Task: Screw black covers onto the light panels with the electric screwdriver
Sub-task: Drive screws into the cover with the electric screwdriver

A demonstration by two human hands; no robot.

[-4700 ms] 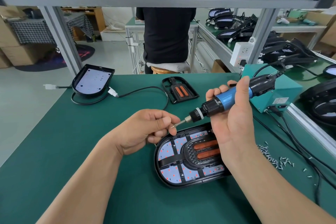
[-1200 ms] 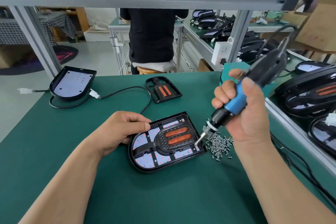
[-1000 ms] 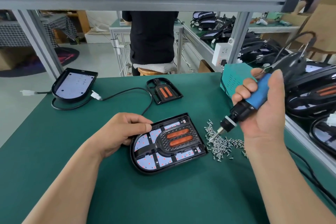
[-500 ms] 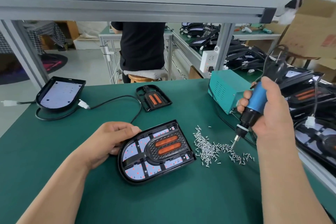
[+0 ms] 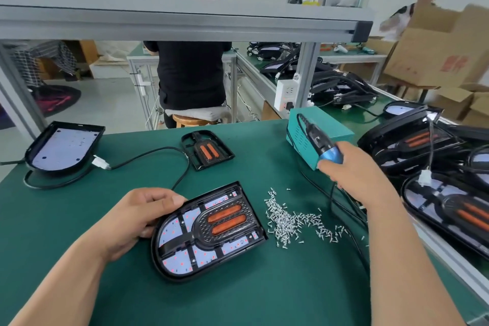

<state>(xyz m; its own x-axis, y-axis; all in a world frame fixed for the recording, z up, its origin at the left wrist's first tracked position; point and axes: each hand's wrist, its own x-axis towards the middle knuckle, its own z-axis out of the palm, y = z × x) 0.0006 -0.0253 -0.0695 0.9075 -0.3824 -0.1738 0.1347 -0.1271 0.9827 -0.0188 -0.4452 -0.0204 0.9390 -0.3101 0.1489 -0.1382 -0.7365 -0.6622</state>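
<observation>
A light panel (image 5: 185, 254) lies on the green mat in front of me, with a black cover (image 5: 225, 222) with two orange bars sitting on it. My left hand (image 5: 137, 217) grips the panel's left edge, thumb on top. My right hand (image 5: 354, 174) holds the blue and black electric screwdriver (image 5: 320, 143) low at the right, beside the teal box; its tip is hidden behind the hand. A pile of small silver screws (image 5: 288, 219) lies between the panel and my right arm.
A bare light panel (image 5: 63, 145) with a cable sits far left, a loose black cover (image 5: 207, 149) at the back centre. A teal power box (image 5: 317, 137) stands at the right. Several covered panels (image 5: 444, 193) are stacked past the right edge. A person sits beyond the bench.
My right hand has carried the screwdriver from the panel's right corner over the screws and lowered it toward the teal box. My left hand has stayed on the panel's edge.
</observation>
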